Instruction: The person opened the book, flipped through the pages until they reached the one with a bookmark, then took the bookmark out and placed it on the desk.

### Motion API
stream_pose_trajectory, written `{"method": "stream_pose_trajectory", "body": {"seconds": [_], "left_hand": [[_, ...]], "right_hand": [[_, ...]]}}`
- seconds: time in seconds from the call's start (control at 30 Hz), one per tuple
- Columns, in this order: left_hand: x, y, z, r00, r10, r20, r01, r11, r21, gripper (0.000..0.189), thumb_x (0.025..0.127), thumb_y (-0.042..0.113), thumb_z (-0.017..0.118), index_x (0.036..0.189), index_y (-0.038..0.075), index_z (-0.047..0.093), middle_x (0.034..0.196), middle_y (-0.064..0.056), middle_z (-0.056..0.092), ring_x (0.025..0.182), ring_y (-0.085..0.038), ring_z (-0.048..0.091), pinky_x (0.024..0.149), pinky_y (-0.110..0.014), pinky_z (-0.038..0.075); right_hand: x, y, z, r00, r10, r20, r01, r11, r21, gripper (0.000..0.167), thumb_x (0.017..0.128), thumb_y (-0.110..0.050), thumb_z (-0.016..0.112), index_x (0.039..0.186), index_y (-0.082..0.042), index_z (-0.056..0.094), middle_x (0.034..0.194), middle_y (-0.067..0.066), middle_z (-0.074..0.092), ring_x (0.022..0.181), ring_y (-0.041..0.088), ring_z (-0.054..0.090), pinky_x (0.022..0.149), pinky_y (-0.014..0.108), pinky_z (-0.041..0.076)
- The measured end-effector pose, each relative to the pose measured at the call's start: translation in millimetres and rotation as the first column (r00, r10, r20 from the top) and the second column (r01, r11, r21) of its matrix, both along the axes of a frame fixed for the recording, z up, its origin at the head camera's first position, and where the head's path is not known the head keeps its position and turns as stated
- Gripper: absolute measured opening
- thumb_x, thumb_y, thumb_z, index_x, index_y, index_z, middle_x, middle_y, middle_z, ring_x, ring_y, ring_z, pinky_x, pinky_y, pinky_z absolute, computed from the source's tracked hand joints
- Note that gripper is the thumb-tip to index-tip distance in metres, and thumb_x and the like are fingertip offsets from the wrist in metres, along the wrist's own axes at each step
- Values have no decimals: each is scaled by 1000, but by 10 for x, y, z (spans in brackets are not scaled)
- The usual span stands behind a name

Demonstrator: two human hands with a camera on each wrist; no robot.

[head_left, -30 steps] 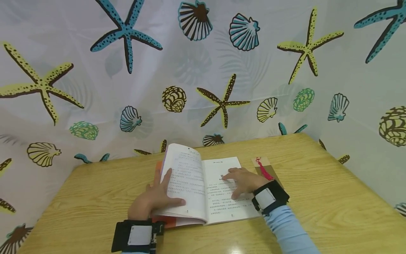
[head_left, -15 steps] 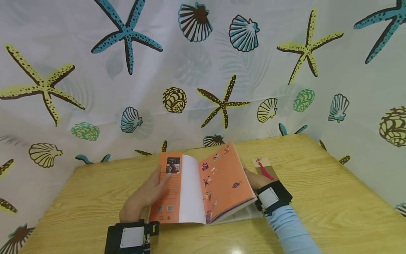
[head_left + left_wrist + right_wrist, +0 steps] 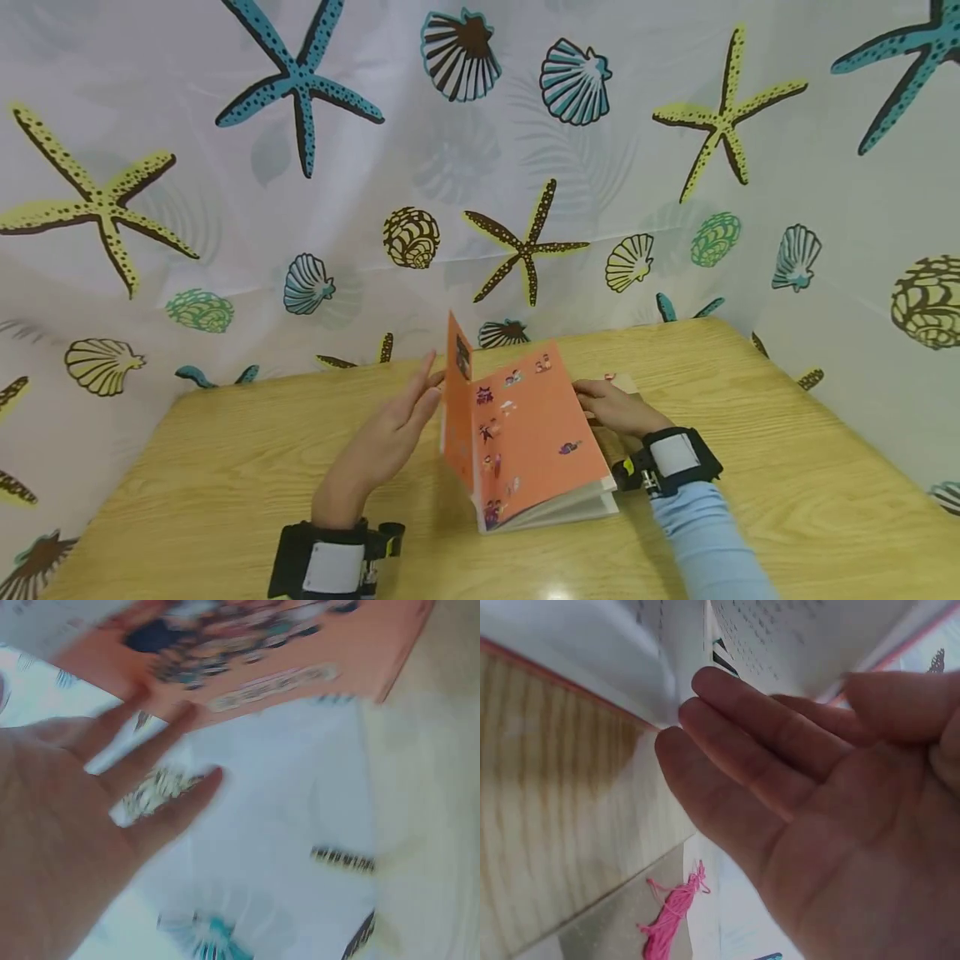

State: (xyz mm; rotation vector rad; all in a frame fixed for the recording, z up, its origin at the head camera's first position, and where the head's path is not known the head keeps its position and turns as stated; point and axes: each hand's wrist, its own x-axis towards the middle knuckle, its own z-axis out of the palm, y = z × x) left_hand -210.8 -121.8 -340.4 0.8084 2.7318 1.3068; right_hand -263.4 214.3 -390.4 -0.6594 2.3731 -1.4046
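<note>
An orange paperback book (image 3: pixel 525 433) with small printed figures lies partly closed on the table, its page edges fanned at the lower right. Its orange flap (image 3: pixel 458 400) stands nearly upright on the left. My left hand (image 3: pixel 386 442) is at the flap's outer side, fingers extended; in the left wrist view the fingertips (image 3: pixel 214 776) are spread below the blurred orange cover (image 3: pixel 262 675). My right hand (image 3: pixel 618 408) is at the book's right edge. In the right wrist view its fingers (image 3: pixel 757 750) are nearly straight, tips close to the parted pages (image 3: pixel 780 637).
A bookmark (image 3: pixel 621 382) lies right of the book, mostly behind the right hand; its pink tassel (image 3: pixel 673 911) shows in the right wrist view. The wooden table (image 3: pixel 247 467) meets a white cloth (image 3: pixel 337 200) printed with starfish and shells at the back and right.
The book went from open at text pages to its orange side facing up. Its left flap, flat half a second ago, now stands up, and the left hand has moved right with it.
</note>
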Motion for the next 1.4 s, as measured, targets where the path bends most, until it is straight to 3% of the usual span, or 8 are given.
{"method": "stream_pose_trajectory", "body": {"seconds": [0.17, 0.33, 0.47, 0.6, 0.8, 0.97, 1.17, 1.4], "left_hand": [[-23, 345, -159, 994, -105, 2, 103, 976, -192, 56, 110, 41, 39, 158, 12, 37, 154, -14, 46, 138, -35, 47, 112, -54, 38], [-12, 565, -319, 988, -100, 116, 142, 882, -450, 58, 101, 45, 59, 152, 17, 50, 157, -15, 42, 143, -39, 39, 111, -56, 38], [50, 655, -372, 979, -7, 203, 124, 812, -570, 68, 91, 45, 74, 151, 25, 51, 160, -14, 38, 144, -43, 34, 109, -63, 36], [76, 707, -390, 979, 43, 197, 92, 773, -628, 75, 83, 42, 83, 151, 29, 52, 160, -11, 38, 144, -42, 35, 109, -63, 37], [88, 731, -411, 978, 71, 195, 75, 755, -651, 76, 79, 39, 87, 148, 29, 55, 160, -9, 38, 146, -39, 32, 112, -64, 32], [83, 726, -442, 980, 67, 187, 72, 754, -653, 76, 79, 39, 87, 147, 30, 56, 160, -8, 39, 146, -39, 33, 111, -65, 32], [64, 697, -430, 973, 65, 221, 88, 782, -618, 74, 80, 35, 87, 147, 29, 57, 161, -8, 37, 147, -40, 30, 111, -65, 33], [50, 672, -435, 968, 60, 243, 97, 806, -584, 72, 80, 32, 88, 146, 28, 58, 162, -8, 36, 149, -40, 27, 109, -67, 34]], "right_hand": [[1, -8, 47, 994, -53, 92, 57, 998, -30, 60, 113, -30, 22, 151, 17, 25, 149, 38, 38, 139, 52, 38, 110, 57, 39], [18, -29, 107, 994, -77, 82, 74, 996, 39, 67, 113, -38, 21, 151, 16, 27, 147, 37, 42, 136, 51, 42, 109, 60, 38], [25, -33, 99, 998, -56, 27, 51, 985, 167, 56, 109, -23, 43, 147, 18, 33, 133, 32, 56, 121, 42, 57, 104, 56, 44], [16, -69, 74, 998, -49, -29, 55, 960, 274, 64, 95, -10, 67, 145, 16, 36, 125, 24, 62, 112, 34, 61, 100, 52, 47], [42, -194, 29, 990, -117, -75, 137, 901, 411, 80, 81, -2, 79, 146, 13, 35, 137, 30, 53, 127, 43, 51, 110, 57, 38], [71, -249, 23, 993, -73, -97, 112, 860, 498, 84, 78, -2, 84, 149, 9, 40, 157, 35, 27, 143, 52, 29, 114, 62, 30], [82, -276, 37, 999, -54, -9, 51, 856, 515, 85, 78, -5, 85, 149, 7, 42, 161, 32, 21, 147, 51, 22, 116, 62, 25], [83, -312, 47, 998, -64, -9, 59, 846, 529, 84, 77, -6, 86, 148, 7, 43, 161, 31, 23, 147, 50, 23, 116, 61, 25]]}}
